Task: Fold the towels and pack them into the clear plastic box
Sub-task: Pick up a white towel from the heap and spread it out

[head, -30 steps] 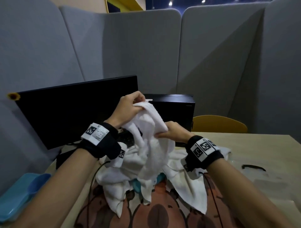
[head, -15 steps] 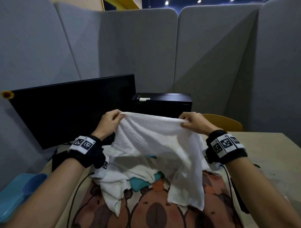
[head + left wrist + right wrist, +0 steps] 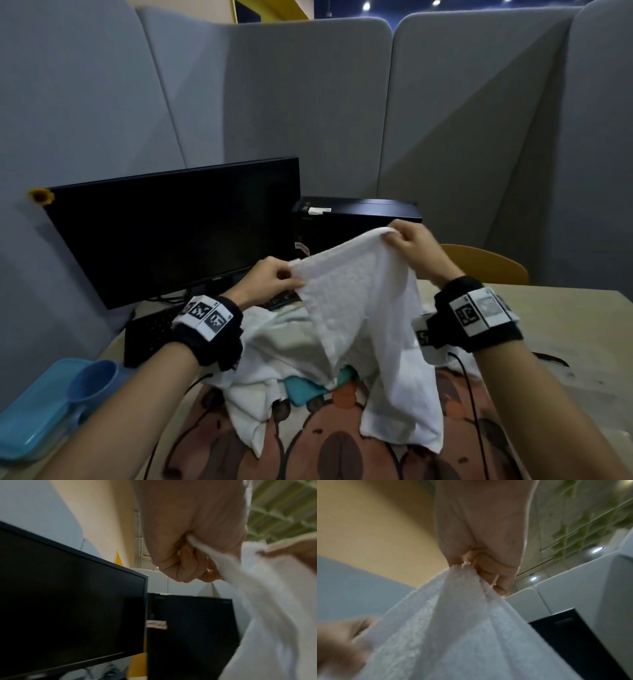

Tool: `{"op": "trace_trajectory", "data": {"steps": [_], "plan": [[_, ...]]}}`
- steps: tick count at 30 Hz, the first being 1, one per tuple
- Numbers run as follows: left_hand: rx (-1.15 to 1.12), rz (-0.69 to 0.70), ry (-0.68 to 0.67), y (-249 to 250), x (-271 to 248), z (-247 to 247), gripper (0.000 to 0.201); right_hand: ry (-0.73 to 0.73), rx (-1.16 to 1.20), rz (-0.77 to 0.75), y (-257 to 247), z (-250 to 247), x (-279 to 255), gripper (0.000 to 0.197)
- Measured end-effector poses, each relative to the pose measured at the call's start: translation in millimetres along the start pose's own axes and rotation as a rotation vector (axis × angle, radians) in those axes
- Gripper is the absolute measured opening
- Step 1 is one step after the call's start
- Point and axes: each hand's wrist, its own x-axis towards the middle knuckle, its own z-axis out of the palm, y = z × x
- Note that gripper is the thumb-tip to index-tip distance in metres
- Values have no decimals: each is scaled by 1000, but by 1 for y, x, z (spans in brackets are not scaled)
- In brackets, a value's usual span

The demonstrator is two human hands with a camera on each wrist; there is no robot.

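Head view: the left hand (image 3: 270, 279) and right hand (image 3: 412, 245) each pinch a top corner of a white towel (image 3: 370, 329). It hangs above the towel pile (image 3: 267, 370), right corner higher.

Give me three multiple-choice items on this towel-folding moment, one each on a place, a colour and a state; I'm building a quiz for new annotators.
1. Where does the blue lidded box sit?
A. on the table's near-left edge
B. on the black computer case
C. under the monitor

2. What colour is the held towel?
A. teal
B. white
C. grey

3. How is the held towel carried?
A. flat on the table
B. pinched by one hand
C. pinched along its top edge by both hands

Answers: 1 A, the head view shows it beside the left forearm. 2 B, all three views show white cloth. 3 C, the left hand and right hand each pinch an upper corner, the rest hanging over the towel pile.
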Motion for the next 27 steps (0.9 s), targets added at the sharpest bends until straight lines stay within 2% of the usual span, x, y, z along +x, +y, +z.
{"op": "trace_trajectory", "data": {"steps": [1, 3, 5, 6, 7, 8, 9, 10, 11, 12, 13, 14, 16, 18, 20, 22, 24, 25, 27], "plan": [[-65, -4, 25, -3, -2, -1, 19, 3, -54, 49, 1, -4, 1, 22], [-224, 38, 45, 4, -3, -1, 18, -103, -144, 81, -3, 0, -1, 6], [-333, 101, 47, 20, 0, 3, 19, -271, -100, 28, -15, 18, -5, 37], [-358, 129, 51, 29, 2, 7, 21, -323, -59, 13, -20, 27, -6, 47], [-371, 142, 58, 38, 4, 11, 21, -342, -11, -13, -25, 36, -7, 45], [-390, 149, 77, 46, 4, 16, 18, -340, 31, -43, -29, 42, -7, 31], [-423, 155, 105, 54, 2, 22, 15, -306, 52, -77, -33, 45, -5, 12], [-491, 153, 128, 59, 0, 29, 12, -261, 60, -100, -35, 44, -3, 12], [-578, 134, 119, 60, -3, 35, 7, -211, 63, -128, -38, 41, 0, 22], [-646, 120, 76, 58, -7, 42, 9, -156, 73, -147, -42, 36, 2, 28], [-633, 108, 27, 54, -10, 48, 21, -98, 101, -179, -48, 28, 4, 29], [-552, 104, -25, 46, -13, 57, 28, -39, 140, -205, -56, 18, 5, 27], [-248, 66, -119, 29, -19, 71, 19, 124, 249, -208, -66, -5, 8, 23], [-149, -22, -99, 10, -20, 78, 22, 289, 394, -174, -70, -31, 11, 27], [-379, -175, 7, 1, -16, 72, 16, 406, 471, -98, -65, -49, 12, 28], [-704, -304, 159, 5, -9, 60, 16, 453, 380, -30, -50, -48, 13, 27], [-961, -316, 279, 19, -1, 43, 22, 317, 241, 2, -29, -27, 10, 19], [-988, -280, 312, 29, 0, 34, 25, 160, 149, 27, -17, -13, 5, 18], [-932, -196, 307, 45, 5, 21, 25, -280, -66, 98, 10, 19, -14, 64]]}}
